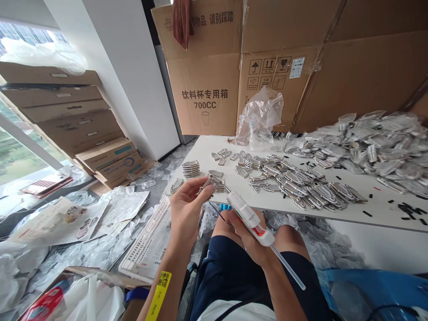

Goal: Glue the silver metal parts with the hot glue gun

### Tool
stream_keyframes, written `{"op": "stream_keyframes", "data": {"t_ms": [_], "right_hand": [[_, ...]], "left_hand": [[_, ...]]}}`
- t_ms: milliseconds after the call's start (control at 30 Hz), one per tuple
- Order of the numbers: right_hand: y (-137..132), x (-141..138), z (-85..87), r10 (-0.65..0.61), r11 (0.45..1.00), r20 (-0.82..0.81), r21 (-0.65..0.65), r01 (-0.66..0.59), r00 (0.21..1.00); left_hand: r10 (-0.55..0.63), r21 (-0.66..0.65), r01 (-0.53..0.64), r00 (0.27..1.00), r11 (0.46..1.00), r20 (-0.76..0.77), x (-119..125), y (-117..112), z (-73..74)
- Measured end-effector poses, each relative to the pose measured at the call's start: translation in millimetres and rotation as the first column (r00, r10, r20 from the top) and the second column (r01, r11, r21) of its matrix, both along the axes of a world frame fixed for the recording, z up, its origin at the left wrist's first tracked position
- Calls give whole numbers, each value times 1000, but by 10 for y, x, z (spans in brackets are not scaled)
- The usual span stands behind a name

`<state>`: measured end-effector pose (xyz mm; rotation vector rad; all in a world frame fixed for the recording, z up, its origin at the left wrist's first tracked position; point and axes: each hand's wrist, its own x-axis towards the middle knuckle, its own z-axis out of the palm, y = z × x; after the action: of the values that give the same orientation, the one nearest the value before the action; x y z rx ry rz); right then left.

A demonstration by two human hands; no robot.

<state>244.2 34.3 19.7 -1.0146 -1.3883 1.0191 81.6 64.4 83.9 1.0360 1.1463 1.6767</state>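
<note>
My left hand (186, 208) grips a small silver metal badge (210, 183) between fingers and thumb, its far end partly hidden by the fingertips. My right hand (247, 236) is closed around a white hot glue gun (245, 216) with red parts, and a long glue stick (287, 267) runs out of its back. The gun's nozzle points toward the badge, with a small gap between them. Beyond the hands, on a white table (207, 149), lie several loose silver metal badges (290, 185) and a small stack of them (191, 169).
A heap of plastic-wrapped badges (374, 147) and a clear plastic bag (259, 120) sit at the table's far side. Small black pieces (406, 209) lie at its right. Cardboard boxes (277, 67) stand behind it. Papers and plastic sheets (122, 207) cover the floor at the left.
</note>
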Motion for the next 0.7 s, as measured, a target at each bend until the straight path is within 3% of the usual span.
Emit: {"op": "stream_keyframes", "data": {"t_ms": [333, 700], "right_hand": [[42, -41, -37, -11, 988, 54, 157, 2, 998], [20, -41, -44, -46, 980, 116, 198, 22, 992]], "left_hand": [[-65, -31, 67, 996, 997, 60, -5, -36, 31], [-81, -38, 84, 994, 996, 69, -15, -49, 59]]}}
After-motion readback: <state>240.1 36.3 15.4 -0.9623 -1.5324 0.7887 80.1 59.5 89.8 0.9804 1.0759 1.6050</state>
